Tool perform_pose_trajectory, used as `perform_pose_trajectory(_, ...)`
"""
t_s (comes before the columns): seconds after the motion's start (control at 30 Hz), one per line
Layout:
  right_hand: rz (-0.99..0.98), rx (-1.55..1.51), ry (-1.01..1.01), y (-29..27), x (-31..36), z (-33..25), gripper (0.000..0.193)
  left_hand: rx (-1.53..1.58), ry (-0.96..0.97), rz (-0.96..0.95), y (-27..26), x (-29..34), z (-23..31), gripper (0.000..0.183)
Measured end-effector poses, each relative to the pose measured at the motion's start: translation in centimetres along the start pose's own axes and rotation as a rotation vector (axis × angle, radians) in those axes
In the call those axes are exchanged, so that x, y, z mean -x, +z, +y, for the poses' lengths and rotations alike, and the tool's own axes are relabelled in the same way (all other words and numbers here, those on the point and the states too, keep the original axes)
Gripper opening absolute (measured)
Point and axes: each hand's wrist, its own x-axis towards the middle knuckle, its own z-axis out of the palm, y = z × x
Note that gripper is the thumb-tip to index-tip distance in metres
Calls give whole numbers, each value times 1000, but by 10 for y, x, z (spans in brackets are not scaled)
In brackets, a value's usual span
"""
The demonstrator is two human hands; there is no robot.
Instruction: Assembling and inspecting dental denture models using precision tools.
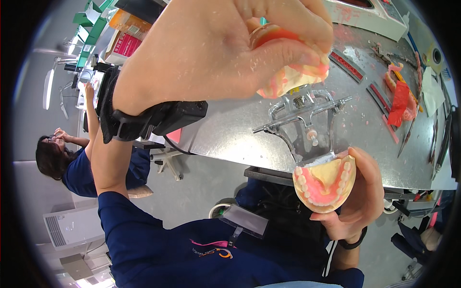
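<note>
The left grip [225, 55] is clamped, thumb against fingers, on a pink and cream dental piece [290, 82] at the far end of the metal frame [302, 112]. The right grip [366, 204] is clamped around the side of a yellowish cast [325, 185] at the frame's near end, its pink gum and curved row of pale teeth facing up (the fingers wrap behind it, mostly hidden). A black wrist strap [111, 103] sits left of the frame, on the left arm. Under the frame lies the metallic tabletop [230, 139], dotted with pale and pinkish crumbs. Right of the frame are two narrow grey trays [346, 66] with red filling, then a red sheet [399, 103] over pink scraps [411, 111]. Beyond the frame, to the right, stands a white machine [379, 21]. Far left of the frame are a red and white box [126, 46] and another person [81, 170] in dark blue.
</note>
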Motion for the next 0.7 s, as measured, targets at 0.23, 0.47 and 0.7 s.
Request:
perform_pose_trajectory(0.23,-2,-4,-24,1,-1,-1,84,34,-45,-6,-2,4,0,8)
perform_pose_trajectory(0.47,-16,2,-25,-1,-4,0,84,-34,-176,28,3,3,2,14)
perform_pose_trajectory(0.7,-26,-24,-19,-2,-5,-2,84,97,-287,100,1,9,5,12)
